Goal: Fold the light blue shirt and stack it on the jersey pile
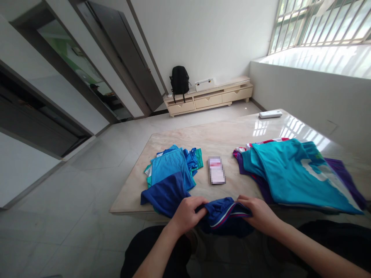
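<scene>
A dark blue garment [223,210] with a white-and-red striped trim is stretched between my two hands at the table's near edge. My left hand [188,214] pinches its left side, and my right hand [259,212] grips the right side near the trim. Part of the garment hangs below the table edge. Dark blue cloth [169,191] also lies just beyond my left hand, over a pile of blue and green clothes [168,168]. Whether that cloth belongs to the held garment, I cannot tell. The garment's exact kind is not clear either.
A phone [216,170] with a blurred screen lies mid-table [185,137]. Turquoise clothes [290,170] are heaped at the right over purple and red ones. A white oblong object [270,114] rests at the far corner. Beyond stands a low cabinet [208,101] with a black backpack [179,80].
</scene>
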Motion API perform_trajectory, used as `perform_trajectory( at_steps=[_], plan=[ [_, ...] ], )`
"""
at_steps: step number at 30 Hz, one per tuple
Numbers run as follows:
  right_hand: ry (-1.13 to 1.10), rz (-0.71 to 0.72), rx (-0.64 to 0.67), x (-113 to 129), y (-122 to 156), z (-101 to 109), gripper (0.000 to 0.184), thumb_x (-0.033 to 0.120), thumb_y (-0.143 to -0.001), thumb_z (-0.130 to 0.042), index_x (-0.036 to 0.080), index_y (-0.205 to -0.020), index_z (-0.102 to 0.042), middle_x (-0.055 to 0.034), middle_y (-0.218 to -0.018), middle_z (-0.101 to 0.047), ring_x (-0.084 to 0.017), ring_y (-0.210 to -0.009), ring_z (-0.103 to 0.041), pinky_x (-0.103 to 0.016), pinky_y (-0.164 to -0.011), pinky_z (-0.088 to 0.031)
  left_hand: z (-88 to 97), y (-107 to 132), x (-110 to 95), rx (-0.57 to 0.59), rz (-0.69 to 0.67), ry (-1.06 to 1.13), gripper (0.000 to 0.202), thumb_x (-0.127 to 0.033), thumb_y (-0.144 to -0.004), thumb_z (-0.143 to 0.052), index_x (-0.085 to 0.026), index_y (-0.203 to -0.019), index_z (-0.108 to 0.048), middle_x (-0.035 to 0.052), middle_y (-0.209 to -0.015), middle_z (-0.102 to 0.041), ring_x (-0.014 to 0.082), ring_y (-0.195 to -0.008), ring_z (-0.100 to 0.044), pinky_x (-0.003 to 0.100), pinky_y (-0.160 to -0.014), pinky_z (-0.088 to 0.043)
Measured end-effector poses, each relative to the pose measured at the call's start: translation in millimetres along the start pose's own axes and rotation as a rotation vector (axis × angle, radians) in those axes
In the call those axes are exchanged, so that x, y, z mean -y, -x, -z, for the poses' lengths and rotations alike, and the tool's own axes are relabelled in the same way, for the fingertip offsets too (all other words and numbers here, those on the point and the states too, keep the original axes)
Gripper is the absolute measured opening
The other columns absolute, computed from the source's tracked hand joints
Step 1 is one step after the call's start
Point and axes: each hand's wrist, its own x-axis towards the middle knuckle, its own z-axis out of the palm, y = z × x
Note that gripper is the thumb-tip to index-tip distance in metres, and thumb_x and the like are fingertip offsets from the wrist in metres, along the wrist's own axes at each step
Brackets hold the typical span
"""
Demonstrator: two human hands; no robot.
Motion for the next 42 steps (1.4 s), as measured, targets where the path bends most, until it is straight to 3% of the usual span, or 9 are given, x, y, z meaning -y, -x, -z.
perform_trajectory(
  at_steps=[4, 7, 11, 17, 21, 28, 32, 38, 42],
  plan=[
    [-0.126, 0.171, 0.047, 26.0, 2.2, -2.2, 0.095, 0.042, -0.075, -0.082, 0.034, -0.159, -0.039, -0.0073, -0.164, -0.039, -0.037, -0.144, -0.045, -0.043, -0.118, -0.036, -8.5, -0.2, -10.5, -0.007, -0.111, -0.035, 0.022, -0.025, -0.099, -0.054, -0.023, -0.11, -0.073, 0.0067, -0.104, -0.079, 0.0217, -0.098, -0.074, 0.03, -0.089, -0.053],
    [-0.242, 0.173, 0.118, 49.2, -1.0, -13.1, 0.111, 0.05, -0.074, -0.084, 0.03, -0.165, -0.022, -0.0105, -0.165, -0.036, -0.038, -0.149, -0.038, -0.047, -0.122, -0.032, -21.8, -7.5, -16.3, 0.054, -0.213, -0.171, 0.025, -0.025, -0.101, -0.05, -0.021, -0.11, -0.072, 0.0099, -0.102, -0.078, 0.0244, -0.099, -0.074, 0.034, -0.089, -0.053],
    [-0.262, -0.03, 0.015, 65.0, -15.9, -21.6, 0.094, 0.034, -0.079, -0.081, 0.025, -0.161, -0.036, -0.0128, -0.131, -0.071, -0.036, -0.121, -0.066, -0.047, -0.105, -0.049, -38.4, -18.9, -21.2, 0.027, -0.29, -0.227, 0.02, -0.022, -0.099, -0.051, -0.02, -0.101, -0.07, 0.0092, -0.089, -0.077, 0.0235, -0.085, -0.073, 0.033, -0.079, -0.054],
    [-0.142, 0.095, -0.062, 55.9, -8.2, 0.9, 0.021, 0.028, -0.095, -0.064, 0.023, -0.113, -0.074, -0.0065, -0.1, -0.078, -0.025, -0.092, -0.074, -0.03, -0.08, -0.053, -39.6, -24.8, -36.4, -0.066, -0.048, 0.162, 0.017, -0.021, -0.093, -0.061, -0.021, -0.109, -0.058, 0.0018, -0.088, -0.074, 0.0175, -0.081, -0.071, 0.026, -0.075, -0.051],
    [-0.038, 0.316, -0.173, 38.3, 16.1, 15.0, 0.024, 0.021, -0.102, -0.049, 0.021, -0.11, -0.072, -0.0071, -0.091, -0.073, -0.017, -0.079, -0.071, -0.024, -0.071, -0.051, -37.5, -23.9, -41.6, 0.186, 0.034, 0.319, 0.035, -0.032, -0.09, -0.069, -0.021, -0.121, -0.055, 0.0016, -0.093, -0.074, 0.0174, -0.083, -0.07, 0.024, -0.074, -0.05],
    [-0.021, 0.564, -0.445, 32.2, 35.1, 37.4, 0.03, 0.009, -0.095, -0.053, 0.023, -0.119, -0.066, -0.007, -0.096, -0.075, -0.017, -0.085, -0.073, -0.024, -0.074, -0.055, -68.3, -22.1, -34.2, 0.612, -0.09, -0.144, 0.008, -0.029, -0.085, -0.065, -0.024, -0.083, -0.071, 0.0026, -0.088, -0.078, 0.026, -0.08, -0.074, 0.027, -0.065, -0.046],
    [0.007, 0.496, -0.638, 32.6, 39.4, 40.8, 0.026, 0.01, -0.093, -0.06, 0.025, -0.111, -0.069, -0.0038, -0.094, -0.077, -0.017, -0.083, -0.074, -0.022, -0.075, -0.055, -77.9, -23.0, -34.6, 0.587, -0.026, -0.273, 0.016, -0.032, -0.084, -0.062, -0.026, -0.095, -0.072, 0.0058, -0.094, -0.08, 0.0309, -0.085, -0.076, 0.03, -0.064, -0.049],
    [-0.15, 0.262, -0.916, 19.0, 41.9, 45.1, 0.014, 0.02, -0.092, -0.066, 0.025, -0.103, -0.072, -0.0023, -0.093, -0.077, -0.019, -0.086, -0.072, -0.026, -0.081, -0.056, -55.8, -23.7, -26.1, 0.55, 0.131, -0.347, 0.018, -0.031, -0.077, -0.066, -0.025, -0.091, -0.075, 0.0096, -0.097, -0.08, 0.0339, -0.091, -0.075, 0.036, -0.075, -0.054],
    [-0.273, 0.083, -0.831, 15.5, 30.9, 64.0, 0.015, 0.035, -0.095, -0.063, 0.022, -0.097, -0.071, -0.0029, -0.09, -0.074, -0.018, -0.081, -0.068, -0.024, -0.071, -0.053, -36.5, -17.3, -26.4, 0.49, 0.148, -0.138, 0.02, -0.023, -0.081, -0.058, -0.022, -0.091, -0.075, 0.0068, -0.098, -0.079, 0.0276, -0.09, -0.073, 0.031, -0.077, -0.051]
  ],
)
